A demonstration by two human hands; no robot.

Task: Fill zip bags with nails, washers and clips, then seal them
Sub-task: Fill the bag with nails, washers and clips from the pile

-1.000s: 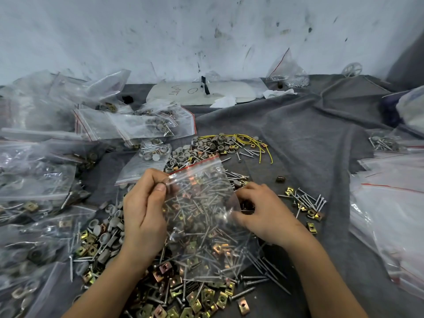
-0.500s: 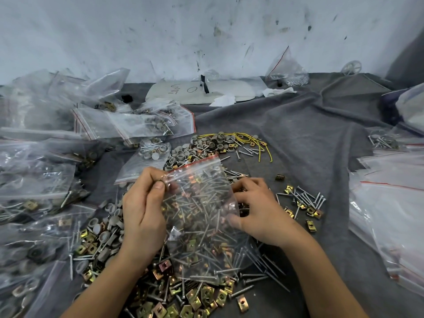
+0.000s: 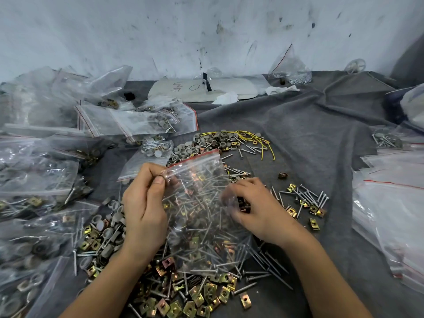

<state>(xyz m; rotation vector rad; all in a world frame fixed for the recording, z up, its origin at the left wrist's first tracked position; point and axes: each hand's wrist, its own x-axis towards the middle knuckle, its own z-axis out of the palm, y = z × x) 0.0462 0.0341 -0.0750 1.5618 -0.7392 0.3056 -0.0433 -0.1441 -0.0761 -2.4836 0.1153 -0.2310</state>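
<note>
A grey cloth (image 3: 309, 138) covers the counter, and a clear bag (image 3: 199, 203) with a red zip strip is held up near its middle. Left of the bag lies a broad pile of filled bags (image 3: 41, 175); right of it lies a stack of flat bags (image 3: 390, 203). Under the bag and towards the person spreads a heap of nails and clips (image 3: 183, 294); whether the nails seen through the plastic lie inside it cannot be told. The left grip (image 3: 144, 207) pinches the bag's upper left corner between thumb and forefinger. The right grip (image 3: 259, 212) is at the bag's right edge, fingers curled and blurred, so what it grasps cannot be told. Behind the bag lie grey washers (image 3: 206, 143), with yellow wire (image 3: 252, 137) beside them.
</note>
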